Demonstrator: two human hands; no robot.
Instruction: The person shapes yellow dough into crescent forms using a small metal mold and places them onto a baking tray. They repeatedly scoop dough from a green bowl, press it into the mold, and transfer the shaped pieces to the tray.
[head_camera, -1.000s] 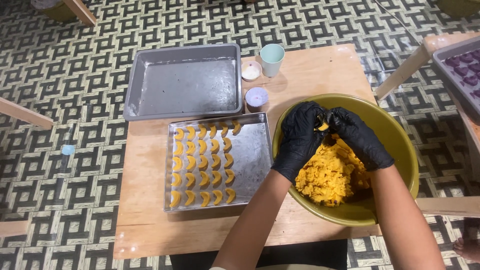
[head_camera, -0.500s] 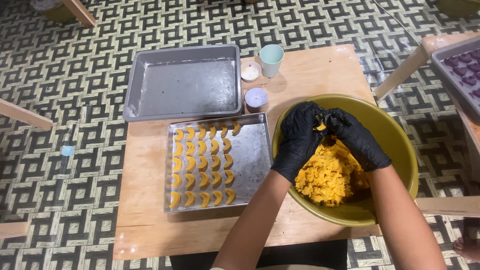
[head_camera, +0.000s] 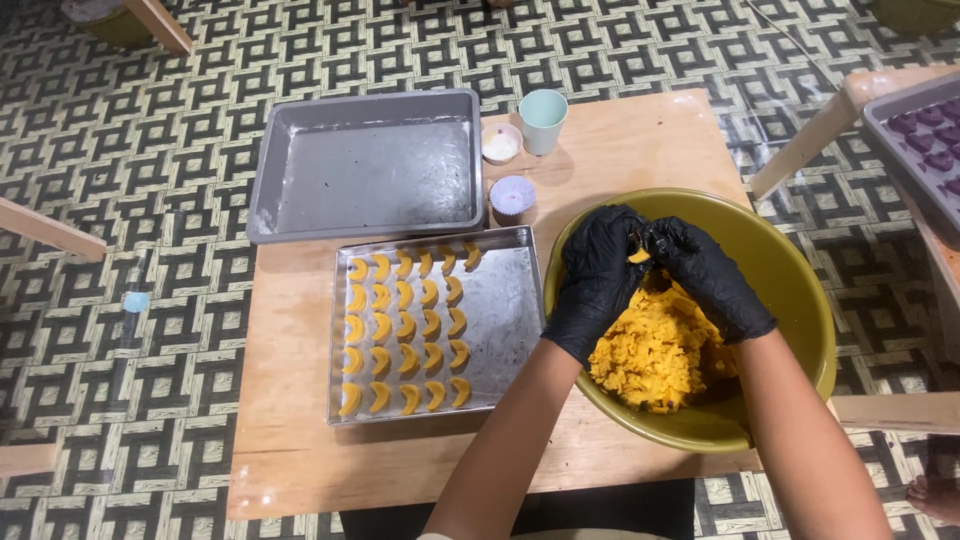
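Pinching a dough bit (head_camera: 638, 256), both gloved hands' grips close over the olive bowl (head_camera: 790, 290) of orange dough (head_camera: 655, 350).

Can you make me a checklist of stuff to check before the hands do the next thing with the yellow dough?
1. Both hands gloved: ok. The left hand and right hand wear black gloves.
2. Piece in hand: ok. A small lump of yellow dough sits pinched between the fingertips of both hands.
3. Dough supply: ok. The round olive-green bowl holds a pile of crumbly yellow dough.
4. Room on the shiny metal tray: ok. The yellow crescent pieces fill its left side; its right side is bare.
5. Spare grey baking pan: ok, nothing in it.
6. Shape of the pinched piece: cannot tell, fingers hide it.
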